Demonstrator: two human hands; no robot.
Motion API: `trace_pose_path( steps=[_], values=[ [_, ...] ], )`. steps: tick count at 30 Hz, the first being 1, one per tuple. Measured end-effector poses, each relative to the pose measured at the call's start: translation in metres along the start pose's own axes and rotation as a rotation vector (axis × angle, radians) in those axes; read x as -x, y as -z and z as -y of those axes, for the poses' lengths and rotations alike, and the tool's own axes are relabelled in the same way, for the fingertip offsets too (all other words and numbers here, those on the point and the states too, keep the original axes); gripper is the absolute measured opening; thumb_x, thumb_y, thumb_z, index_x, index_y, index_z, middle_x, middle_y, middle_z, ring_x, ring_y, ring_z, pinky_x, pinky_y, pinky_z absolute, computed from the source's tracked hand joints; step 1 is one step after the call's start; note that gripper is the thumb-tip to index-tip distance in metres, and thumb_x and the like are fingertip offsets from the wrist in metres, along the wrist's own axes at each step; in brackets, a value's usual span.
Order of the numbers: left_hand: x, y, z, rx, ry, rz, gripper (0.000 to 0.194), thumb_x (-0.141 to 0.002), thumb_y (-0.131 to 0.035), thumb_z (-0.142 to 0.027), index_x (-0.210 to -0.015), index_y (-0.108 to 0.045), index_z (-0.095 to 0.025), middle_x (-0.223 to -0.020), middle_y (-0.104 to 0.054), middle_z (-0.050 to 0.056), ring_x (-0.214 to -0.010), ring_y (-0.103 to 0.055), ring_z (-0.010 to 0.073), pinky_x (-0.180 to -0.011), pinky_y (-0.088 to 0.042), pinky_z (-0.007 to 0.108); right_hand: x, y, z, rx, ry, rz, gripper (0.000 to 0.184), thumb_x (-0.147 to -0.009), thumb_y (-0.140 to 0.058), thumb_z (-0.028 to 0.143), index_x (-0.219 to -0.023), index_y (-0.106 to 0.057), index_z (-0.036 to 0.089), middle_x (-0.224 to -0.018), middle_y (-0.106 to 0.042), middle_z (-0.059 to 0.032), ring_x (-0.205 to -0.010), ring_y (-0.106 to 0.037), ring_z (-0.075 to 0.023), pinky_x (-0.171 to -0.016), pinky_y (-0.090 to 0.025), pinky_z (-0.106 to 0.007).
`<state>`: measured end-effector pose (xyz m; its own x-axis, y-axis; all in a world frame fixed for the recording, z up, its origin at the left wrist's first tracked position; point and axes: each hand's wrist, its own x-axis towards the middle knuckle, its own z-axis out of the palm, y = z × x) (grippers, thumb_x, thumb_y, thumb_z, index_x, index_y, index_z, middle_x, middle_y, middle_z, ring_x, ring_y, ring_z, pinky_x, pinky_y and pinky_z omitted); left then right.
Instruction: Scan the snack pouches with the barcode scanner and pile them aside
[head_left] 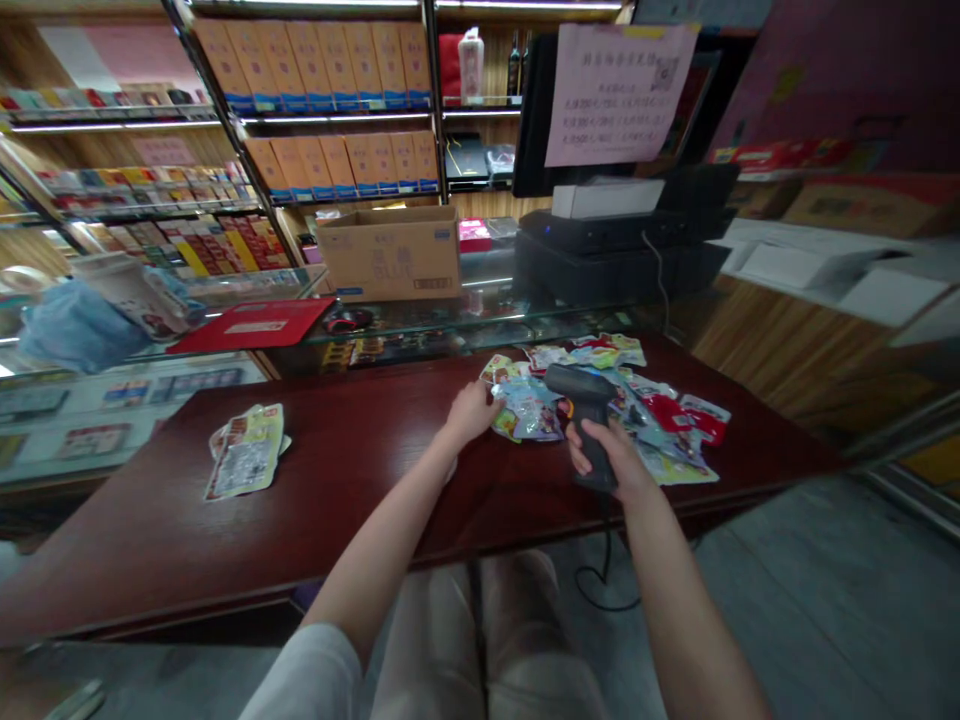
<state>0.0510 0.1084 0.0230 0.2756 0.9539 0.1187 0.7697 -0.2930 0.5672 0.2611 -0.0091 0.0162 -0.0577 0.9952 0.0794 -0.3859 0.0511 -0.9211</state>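
My right hand (pixel 611 455) is wrapped around the handle of a dark grey barcode scanner (pixel 583 385), its head over a pile of snack packets. A black cord hangs from the handle below the table edge. At the pile's left edge, my left hand (pixel 472 412) has its fingers bent and pinched on a snack packet (pixel 498 370); the fingertips are partly hidden. Shiny plastic packets (pixel 532 412) lie heaped around the scanner, with red packets (pixel 671 412) on the right. Apart from the heap, a few yellowish-green packets (pixel 246 455) lie stacked at the table's left.
The dark red table (pixel 360 440) borders a glass counter (pixel 480 330). On the counter stand an open cardboard box (pixel 390 255), a red folder (pixel 251 323), a mouse (pixel 347 319) and a black machine (pixel 615 260). A monitor back with a paper sign (pixel 615 95) rises behind.
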Motion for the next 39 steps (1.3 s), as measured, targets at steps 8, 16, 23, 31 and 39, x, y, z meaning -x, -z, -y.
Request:
trace_pose_path(
  steps=[8, 16, 23, 31, 39],
  values=[
    [0.005, -0.027, -0.025, -0.213, 0.034, -0.082, 0.062, -0.085, -0.065, -0.058, -0.128, -0.059, -0.013, -0.134, -0.054, 0.025, -0.125, -0.05, 0.041, -0.1, -0.041, 0.049, 0.023, 0.018, -0.003, 0.002, 0.002, -0.107, 0.037, -0.082, -0.073, 0.042, -0.107, -0.058, 0.02, -0.067, -0.055, 0.007, -0.038, -0.045, -0.0053, -0.038, -0.036, -0.02],
    [0.001, -0.034, -0.023, -0.1, 0.075, -0.08, 0.056, -0.082, -0.071, -0.047, -0.125, -0.054, -0.015, -0.132, -0.057, 0.022, -0.124, -0.052, 0.0394, -0.098, -0.04, 0.05, 0.034, 0.022, -0.014, -0.037, 0.007, -0.151, 0.045, -0.081, -0.072, 0.043, -0.117, -0.058, 0.018, -0.067, -0.054, 0.0073, -0.037, -0.045, -0.0057, -0.038, -0.036, -0.021],
    [0.0, -0.032, -0.021, 0.039, 0.112, -0.077, 0.059, -0.08, -0.073, -0.041, -0.131, -0.05, -0.022, -0.122, -0.068, 0.014, -0.119, -0.058, 0.0358, -0.099, -0.039, 0.05, 0.035, 0.022, -0.02, -0.042, 0.001, -0.151, 0.046, -0.082, -0.072, 0.043, -0.118, -0.059, 0.018, -0.067, -0.054, 0.0073, -0.038, -0.046, -0.0062, -0.039, -0.037, -0.022],
    [0.002, -0.034, -0.031, -0.141, 0.115, -0.007, 0.068, -0.074, -0.077, -0.052, -0.125, -0.055, -0.014, -0.132, -0.063, 0.023, -0.125, -0.055, 0.0395, -0.102, -0.037, 0.05, 0.037, 0.023, -0.022, -0.061, -0.006, -0.162, 0.043, -0.082, -0.07, 0.042, -0.117, -0.061, 0.02, -0.067, -0.053, 0.0069, -0.038, -0.045, -0.0063, -0.038, -0.036, -0.022],
    [-0.001, -0.029, -0.02, 0.183, 0.081, -0.082, 0.05, -0.077, -0.072, -0.031, -0.118, -0.046, -0.021, -0.116, -0.069, 0.013, -0.113, -0.065, 0.0333, -0.1, -0.042, 0.047, 0.038, 0.022, -0.021, -0.045, -0.015, -0.166, 0.043, -0.082, -0.07, 0.042, -0.118, -0.061, 0.02, -0.067, -0.052, 0.0069, -0.038, -0.045, -0.0066, -0.039, -0.037, -0.023]
  ],
)
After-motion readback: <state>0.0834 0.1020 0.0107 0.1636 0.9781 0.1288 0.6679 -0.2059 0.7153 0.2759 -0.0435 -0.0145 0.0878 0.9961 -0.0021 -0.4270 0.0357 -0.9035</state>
